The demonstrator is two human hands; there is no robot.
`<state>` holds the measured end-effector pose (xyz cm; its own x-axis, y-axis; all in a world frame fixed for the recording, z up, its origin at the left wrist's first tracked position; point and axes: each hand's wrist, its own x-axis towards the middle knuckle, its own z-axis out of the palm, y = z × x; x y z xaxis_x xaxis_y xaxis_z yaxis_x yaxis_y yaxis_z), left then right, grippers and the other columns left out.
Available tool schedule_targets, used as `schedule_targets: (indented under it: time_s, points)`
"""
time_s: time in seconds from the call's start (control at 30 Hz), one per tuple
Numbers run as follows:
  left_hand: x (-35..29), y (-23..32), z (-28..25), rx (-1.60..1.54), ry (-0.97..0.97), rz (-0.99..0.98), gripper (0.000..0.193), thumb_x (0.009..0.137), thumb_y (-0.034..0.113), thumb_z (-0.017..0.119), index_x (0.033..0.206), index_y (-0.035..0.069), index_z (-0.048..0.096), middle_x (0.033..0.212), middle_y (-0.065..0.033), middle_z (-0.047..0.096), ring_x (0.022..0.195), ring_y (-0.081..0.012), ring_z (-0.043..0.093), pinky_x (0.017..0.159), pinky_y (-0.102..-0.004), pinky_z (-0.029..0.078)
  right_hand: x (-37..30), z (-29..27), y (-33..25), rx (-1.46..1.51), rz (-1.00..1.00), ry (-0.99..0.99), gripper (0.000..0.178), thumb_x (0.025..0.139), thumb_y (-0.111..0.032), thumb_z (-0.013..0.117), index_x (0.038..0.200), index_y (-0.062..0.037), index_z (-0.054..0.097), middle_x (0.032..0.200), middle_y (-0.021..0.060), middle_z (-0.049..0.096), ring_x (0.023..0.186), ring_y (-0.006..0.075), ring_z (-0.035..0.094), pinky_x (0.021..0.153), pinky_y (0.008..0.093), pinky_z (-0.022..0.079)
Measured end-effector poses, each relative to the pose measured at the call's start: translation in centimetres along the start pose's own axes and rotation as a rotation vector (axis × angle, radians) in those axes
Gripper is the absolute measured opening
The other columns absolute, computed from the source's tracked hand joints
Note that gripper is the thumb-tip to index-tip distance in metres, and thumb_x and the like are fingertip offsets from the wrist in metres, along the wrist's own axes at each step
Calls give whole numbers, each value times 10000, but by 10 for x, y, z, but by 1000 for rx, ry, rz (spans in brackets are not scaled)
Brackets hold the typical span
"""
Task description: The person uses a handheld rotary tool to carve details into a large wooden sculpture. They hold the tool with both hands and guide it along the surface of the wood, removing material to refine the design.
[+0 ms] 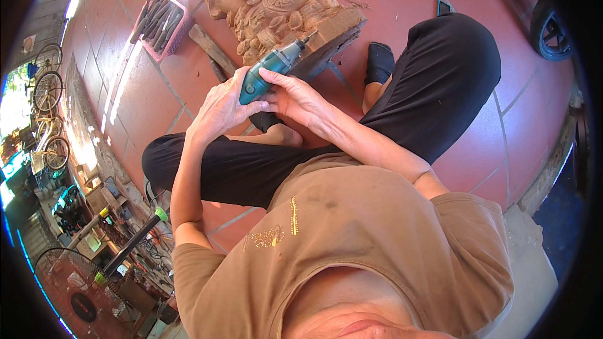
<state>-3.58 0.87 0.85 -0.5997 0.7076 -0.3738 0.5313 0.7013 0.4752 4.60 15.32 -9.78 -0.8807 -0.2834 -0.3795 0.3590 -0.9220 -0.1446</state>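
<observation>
Between my two hands is a teal die grinder (pixel 271 70), its thin bit pointing away and to the right. My left hand (pixel 220 105) grips the rear end of its body. My right hand (pixel 296 99) closes on it from the right, with the thumb on top of the casing; part of the fingers is hidden underneath. Just beyond the tool lies a brown wood carving (pixel 267 7), dense with carved relief, with a plain flat block at its near right end. The bit appears over that block; whether it touches the wood I cannot tell.
Left of the carving stands a pink basket (pixel 178 35) full of chisels (pixel 158 22). A wooden-handled tool (pixel 210 49) lies between them on the red tile floor (pixel 352 0). My crossed legs (pixel 440 75) flank the work. A phone-like object (pixel 443 7), a wheel (pixel 551 28) and a fan (pixel 78 295) are farther off.
</observation>
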Motion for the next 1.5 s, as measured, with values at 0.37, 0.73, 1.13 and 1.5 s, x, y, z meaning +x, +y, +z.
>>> schedule_targets:
  time_s: [0.37, 0.73, 1.13, 1.5]
  points:
    - [-1, -4, 3, 2, 13, 10, 714, 841, 305, 793, 1410, 49, 446, 1086, -289, 683, 1035, -472, 661, 865, -486, 519, 0, 2, 1, 10, -3, -6, 351, 937, -316, 746, 1168, -70, 652, 1101, 86, 715, 991, 194, 701, 864, 376, 570]
    - [-1, -6, 5, 27, 8, 20, 766, 847, 410, 782, 1394, -1, 437, 1113, -281, 672, 1034, -463, 657, 866, -491, 524, 0, 1, 0, -3, -1, 7, 355, 935, -317, 748, 1171, -71, 652, 1111, 92, 707, 1006, 209, 698, 879, 401, 567]
    - [-3, -4, 5, -10, 5, 25, 744, 850, 395, 783, 1388, 12, 440, 1104, -274, 675, 1041, -462, 651, 867, -492, 516, -5, 3, -1, 0, 12, 17, 377, 932, -313, 753, 1186, -60, 636, 1133, 99, 700, 1019, 227, 697, 888, 421, 566]
    - [-4, 0, 5, -15, 21, 23, 712, 839, 302, 800, 1405, 46, 454, 1057, -275, 695, 1016, -460, 673, 852, -478, 522, -7, 2, -1, 0, 3, 9, 366, 936, -312, 749, 1181, -62, 639, 1124, 99, 706, 1013, 220, 699, 883, 404, 568]
